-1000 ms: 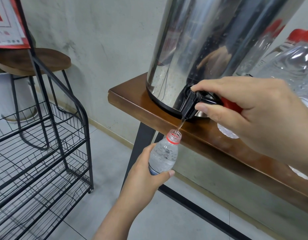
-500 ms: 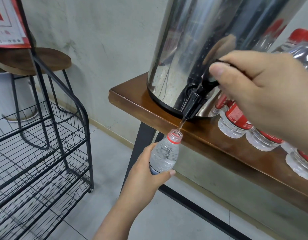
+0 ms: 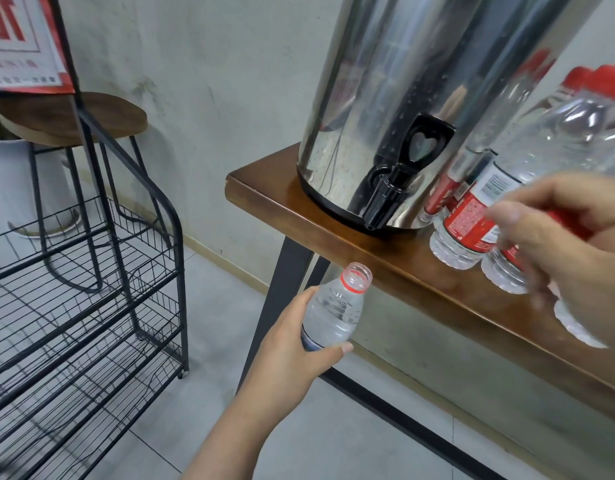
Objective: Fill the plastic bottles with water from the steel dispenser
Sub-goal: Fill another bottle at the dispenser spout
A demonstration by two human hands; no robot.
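1. Fingers and thumb of left hand (image 3: 292, 344) wrapped round small clear plastic bottle with red neck ring (image 3: 333, 311); thumb tip lies across bottle's lower front.
2. Bottle uncapped, tilted slightly right, mostly full of water, held below edge of brown wooden table (image 3: 333, 237), lower left of black spout.
3. Right hand (image 3: 572, 251) blurred, raised in front of the bottles on the table; fingers loosely curled. Cannot tell if it holds anything; red patch shows under the fingers.
4. Tall shiny steel water dispenser (image 3: 396, 98) stands on table's left end; black plastic tap with upright heart-cutout lever (image 3: 399, 178) at its base, spout past the table edge. No hand on the tap.
5. Group of clear plastic bottles with red labels and red caps (image 3: 472, 220) on table just right of dispenser, some partly hidden by right hand.
6. Black wire shelf rack (image 3: 91, 271) on grey tile floor at left; round wooden stool (image 3: 74, 116) behind it near grey wall.
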